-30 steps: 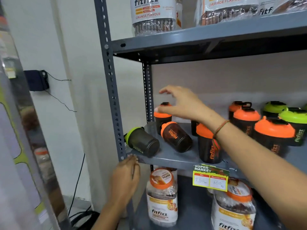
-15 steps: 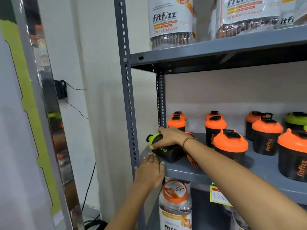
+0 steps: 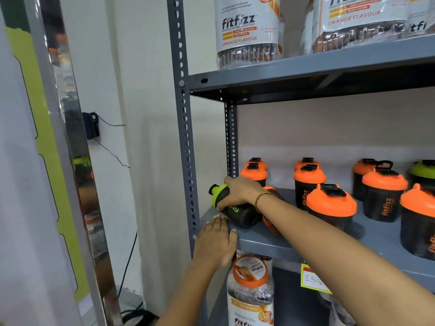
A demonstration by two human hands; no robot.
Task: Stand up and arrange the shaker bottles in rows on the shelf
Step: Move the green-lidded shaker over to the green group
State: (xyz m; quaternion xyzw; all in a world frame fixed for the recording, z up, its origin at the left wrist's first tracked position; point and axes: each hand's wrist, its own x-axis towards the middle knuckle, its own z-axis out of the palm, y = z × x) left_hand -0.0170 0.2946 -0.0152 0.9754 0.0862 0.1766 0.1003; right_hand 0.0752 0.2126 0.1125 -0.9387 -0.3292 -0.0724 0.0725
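Gripping green-lid shaker lying on shelf, R hand fingers wrapped round it; L hand flat, fingers spread, on shelf edge

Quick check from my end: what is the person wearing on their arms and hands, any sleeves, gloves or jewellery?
No gloves, and no sleeves in view on either forearm. The right hand has a thin braided thread band at the wrist, in orange, red and green. The left hand shows no rings; its fingernails look pale.

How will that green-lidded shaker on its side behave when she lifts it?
The green-lidded shaker is round and lying down, so it would probably roll if let go. It looks like empty plastic, likely light and stiff. The right hand grips near the lid, so the base may swing down.
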